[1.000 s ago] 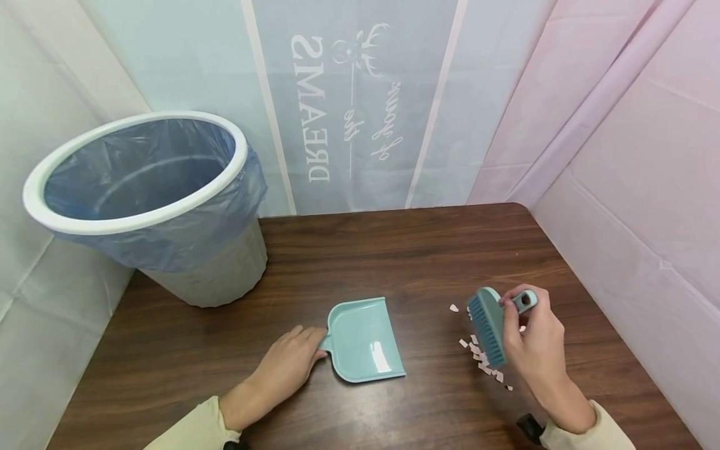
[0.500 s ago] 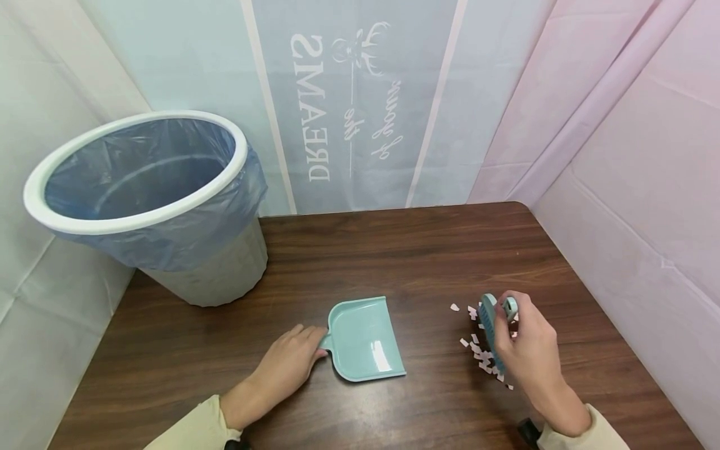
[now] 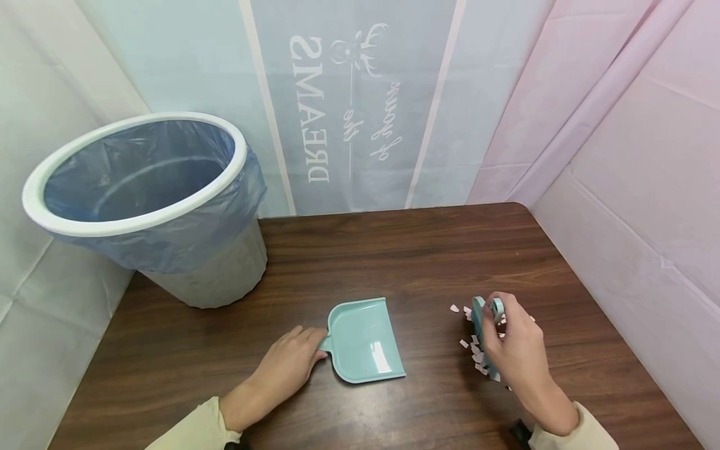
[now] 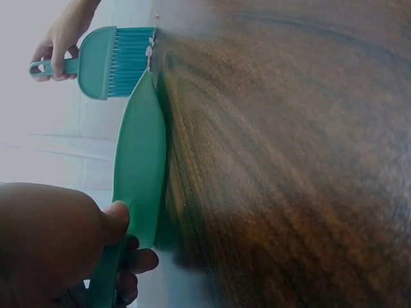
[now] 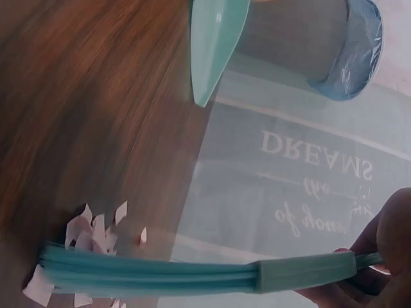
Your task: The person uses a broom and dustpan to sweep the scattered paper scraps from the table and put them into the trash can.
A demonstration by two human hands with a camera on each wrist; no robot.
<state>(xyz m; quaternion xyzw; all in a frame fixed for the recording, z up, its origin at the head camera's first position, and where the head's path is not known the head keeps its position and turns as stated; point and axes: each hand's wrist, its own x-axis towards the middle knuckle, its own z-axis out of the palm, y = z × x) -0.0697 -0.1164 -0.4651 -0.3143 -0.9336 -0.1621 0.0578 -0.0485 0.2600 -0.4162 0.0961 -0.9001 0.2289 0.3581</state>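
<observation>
My left hand [image 3: 289,362] grips the short handle of a pale teal dustpan [image 3: 362,340], which lies on the table with its straight lip facing right. In the left wrist view the thumb presses on top of that handle and the fingers curl beneath. My right hand [image 3: 520,350] holds a teal hand brush [image 5: 308,273] by its handle, bristles down at the tabletop. Small pale pink paper scraps [image 5: 90,234] lie around the bristles, mostly on the dustpan side. A gap of bare wood separates the scraps from the dustpan lip.
A grey waste bin [image 3: 214,275] with a white rim and a blue plastic liner stands at the back left. The dark wooden table [image 3: 394,250] ends at a printed cloth [image 3: 360,125] behind it. Pale fabric walls [image 3: 647,187] rise on both sides.
My right hand has moved left with the brush, which now stands more upright with its bristles among the paper scraps. Some scraps have shifted slightly left. The left hand and dustpan stay put.
</observation>
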